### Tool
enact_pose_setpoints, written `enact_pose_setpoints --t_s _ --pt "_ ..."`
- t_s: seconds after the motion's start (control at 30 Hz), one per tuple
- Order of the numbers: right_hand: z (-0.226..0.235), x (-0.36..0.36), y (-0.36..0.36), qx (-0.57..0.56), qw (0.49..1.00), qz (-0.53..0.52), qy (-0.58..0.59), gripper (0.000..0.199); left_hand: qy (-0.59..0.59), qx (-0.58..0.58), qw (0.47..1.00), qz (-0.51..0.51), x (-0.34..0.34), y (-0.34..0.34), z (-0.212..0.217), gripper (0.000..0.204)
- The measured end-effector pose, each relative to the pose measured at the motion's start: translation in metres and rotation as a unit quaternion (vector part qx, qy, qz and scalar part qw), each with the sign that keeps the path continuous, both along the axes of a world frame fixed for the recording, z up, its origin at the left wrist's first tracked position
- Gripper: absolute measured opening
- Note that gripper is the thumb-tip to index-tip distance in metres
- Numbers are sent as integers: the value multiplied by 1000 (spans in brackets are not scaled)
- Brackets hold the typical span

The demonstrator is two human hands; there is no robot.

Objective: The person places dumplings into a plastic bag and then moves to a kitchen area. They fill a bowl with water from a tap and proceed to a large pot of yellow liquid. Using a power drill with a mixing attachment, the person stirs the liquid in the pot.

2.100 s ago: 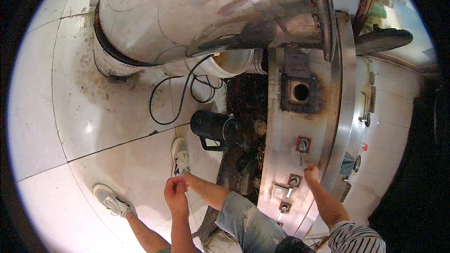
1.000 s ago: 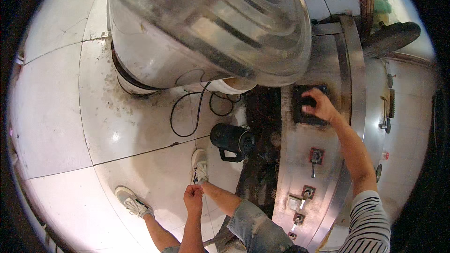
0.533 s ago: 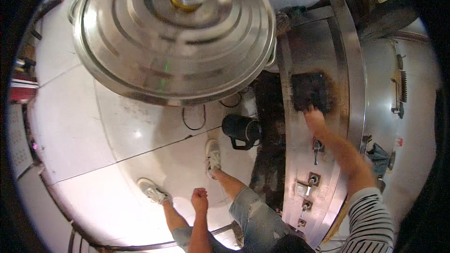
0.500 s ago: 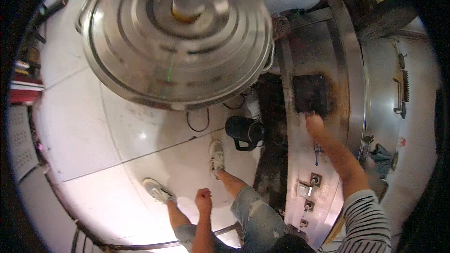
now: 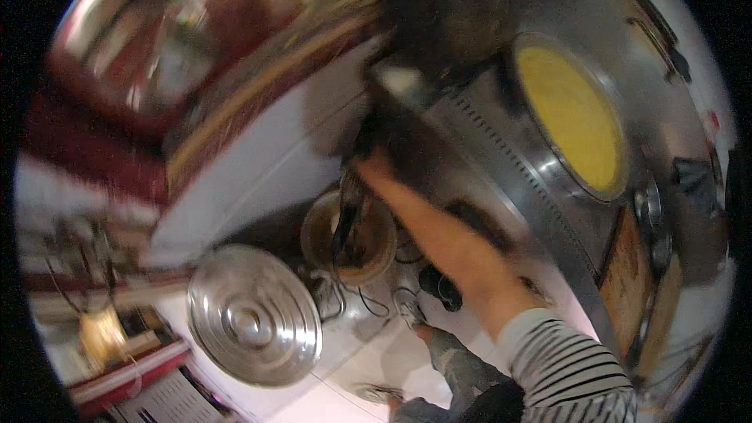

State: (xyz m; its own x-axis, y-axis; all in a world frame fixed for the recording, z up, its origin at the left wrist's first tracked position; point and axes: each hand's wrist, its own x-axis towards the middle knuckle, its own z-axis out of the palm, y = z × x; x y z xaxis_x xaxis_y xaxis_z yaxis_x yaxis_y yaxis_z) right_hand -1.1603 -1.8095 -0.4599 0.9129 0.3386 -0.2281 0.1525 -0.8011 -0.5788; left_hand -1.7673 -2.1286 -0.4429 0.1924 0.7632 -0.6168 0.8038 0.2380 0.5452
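Note:
My right hand (image 5: pixel 374 170), on an arm in a striped sleeve, stretches forward and to the left past the stove edge. Its fingers are blurred against a dark, limp strip (image 5: pixel 345 223) hanging just below them; whether they grip it does not show. Under that strip stands a round bucket (image 5: pixel 315 236) with something dark inside. To the right of my arm, a wide metal pot (image 5: pixel 576 121) of yellow liquid sits on the steel stove top (image 5: pixel 501 121). My left hand is out of view.
A large round metal lid (image 5: pixel 254 325) is at the lower left, above the pale floor. A black jug (image 5: pixel 440 288) stands by my feet. Along the right lie a wooden board (image 5: pixel 627 282) and a small metal bowl (image 5: pixel 652 207). Reddish shelving (image 5: pixel 102 141) blurs at the upper left.
The view has swung, bringing the yellow pot and bucket into sight. My right hand has left the stove's front panel for the dark strip. My left hand has gone out of view.

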Motion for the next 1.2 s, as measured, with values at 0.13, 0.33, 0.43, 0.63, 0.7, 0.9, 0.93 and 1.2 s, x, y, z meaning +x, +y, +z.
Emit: enact_pose_setpoints --t_s 0.13,0.33,0.43,0.63,0.7,0.9,0.93,1.2 --pt "-2 -5 67 15 981 -66 181 68 25 -75 992 94 57 40 61 14" --pt "-40 22 69 296 851 -228 370 64 25 -89 990 103 72 58 124 13" --pt "-36 -5 15 308 858 -197 362 24 20 -98 988 114 60 52 160 15" --pt "80 -100 -110 232 806 -176 516 13 -70 -59 993 -69 111 137 209 15" --pt "113 -134 -135 224 823 -199 483 11 -131 -13 981 -140 147 180 223 15" --pt "357 -201 -245 272 940 -3 208 21 -383 -68 908 -157 280 252 249 25" --pt "405 -208 -263 244 942 13 228 21 -405 -81 901 -128 303 253 263 31" --pt "524 -300 -454 471 851 -133 192 26 -607 -407 630 -262 398 158 460 32"
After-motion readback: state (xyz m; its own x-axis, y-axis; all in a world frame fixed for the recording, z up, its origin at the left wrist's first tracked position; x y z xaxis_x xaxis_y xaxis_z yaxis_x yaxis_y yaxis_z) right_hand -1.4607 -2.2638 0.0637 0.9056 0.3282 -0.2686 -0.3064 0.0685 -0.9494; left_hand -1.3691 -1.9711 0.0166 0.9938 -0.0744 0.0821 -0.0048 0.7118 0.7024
